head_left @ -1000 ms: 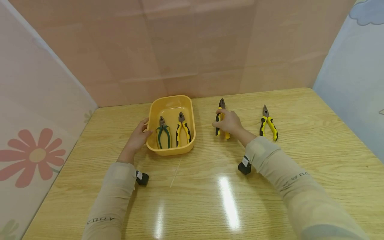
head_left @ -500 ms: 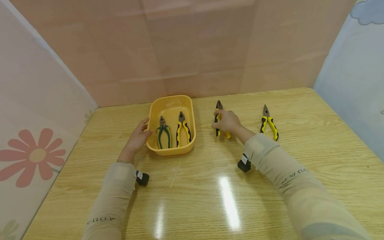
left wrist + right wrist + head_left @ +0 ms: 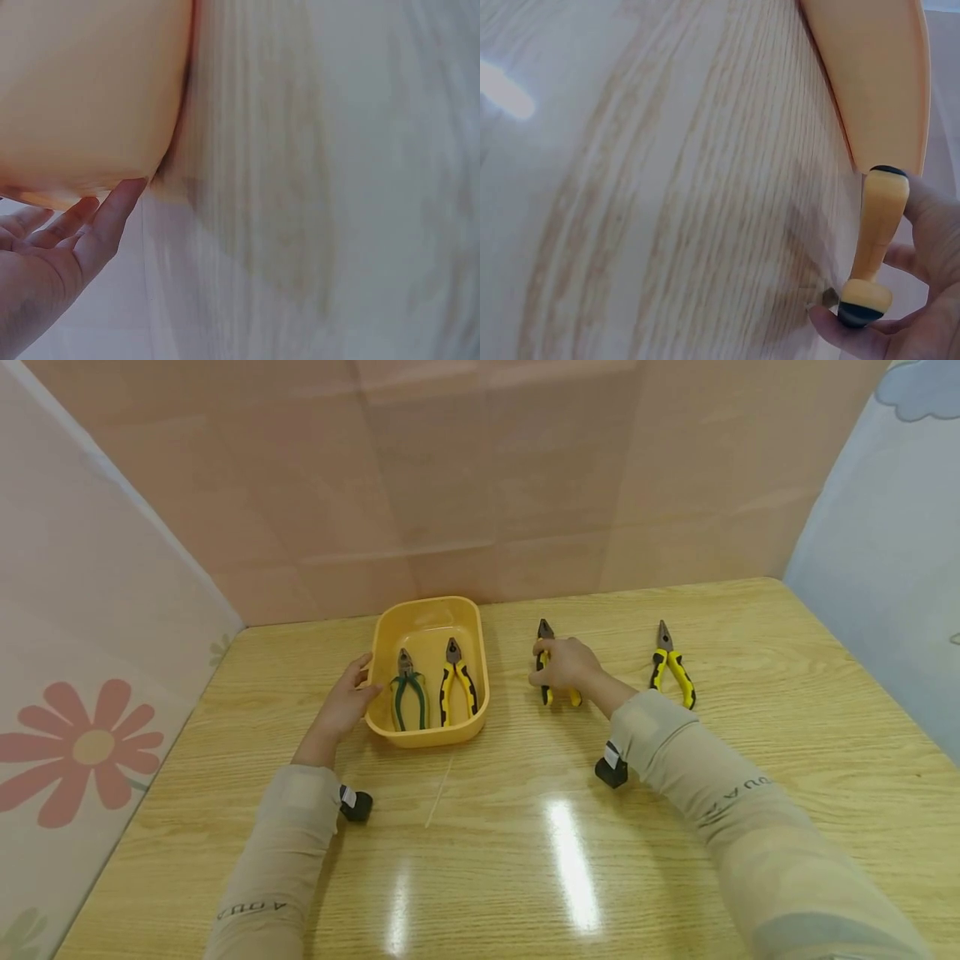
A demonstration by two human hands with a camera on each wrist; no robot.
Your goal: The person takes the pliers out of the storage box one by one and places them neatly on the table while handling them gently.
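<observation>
On the left, an orange-yellow plastic bin (image 3: 431, 739) stands on the table, with green-handled pliers (image 3: 399, 693) and yellow-and-black pliers (image 3: 452, 653) lying inside. My left hand (image 3: 342, 706) holds the bin's left wall, thumb over the rim and fingers along the outside; the left wrist view has those fingers touching the wall. To the right of the bin, my right hand (image 3: 567, 665) grips another pair of yellow-and-black pliers (image 3: 881, 217) by the handles, dark nose pointing away. Whether they touch the table, I cannot tell.
Long-nose pliers (image 3: 666, 660) with yellow-and-black handles lie on the wooden table (image 3: 510, 860) further right. A thin pale strip (image 3: 439, 790) lies in front of the bin. A pinkish backdrop (image 3: 525, 485) rises behind the table, with printed panels on both sides.
My right hand's pliers have shifted slightly toward me, their nose moving a little left and their handles a little right. The left hand and the bin have stayed put.
</observation>
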